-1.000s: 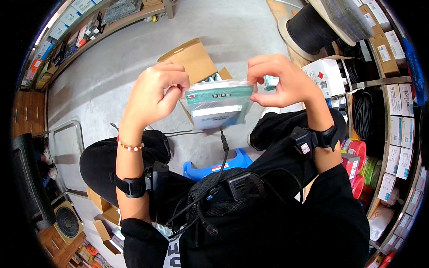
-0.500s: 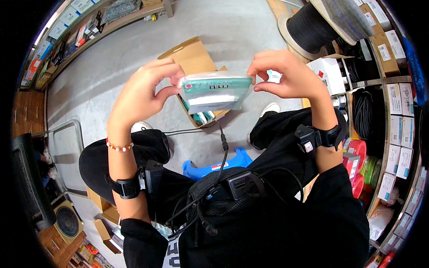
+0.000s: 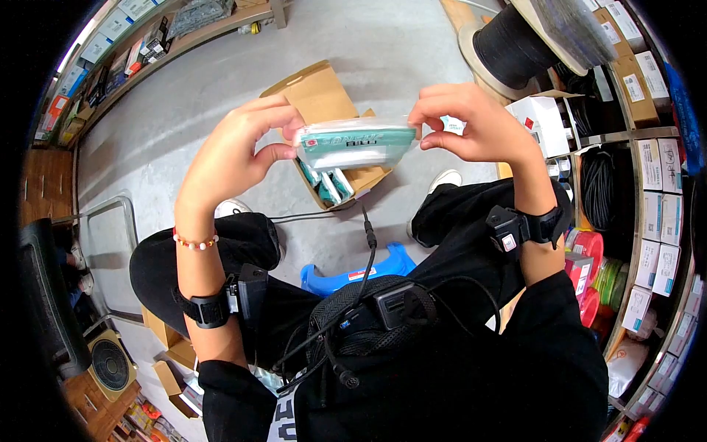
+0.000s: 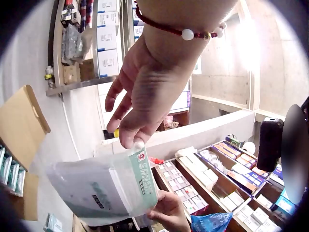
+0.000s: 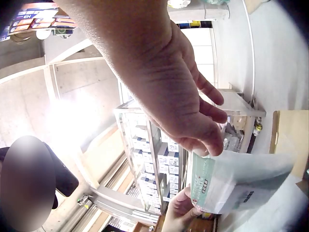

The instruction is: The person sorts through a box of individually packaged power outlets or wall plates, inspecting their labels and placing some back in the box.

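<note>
one clear bag [image 3: 357,149]: held up between the left hand [image 3: 239,144] and the right hand [image 3: 471,124], in front of the person; in the head view it overlaps the open cardboard box [image 3: 313,88]
hands: well apart from each other, each clamped on one end of the bag
left grip: thumb and fingertips pinch a corner of the bag's banded edge
right grip: thumb and forefinger pinch the opposite corner
bag's look: teal printed band along the pinched edge, a pale flat item inside
cardboard box: on the grey floor [image 3: 184,125], white-and-teal packs [image 3: 339,186] inside
between the knees: a blue plastic piece [image 3: 394,261]
left wrist: a beaded bracelet [image 3: 195,243]
right side: a spool [image 3: 515,55] of black cable, near stacked boxes [image 3: 655,206]
</note>
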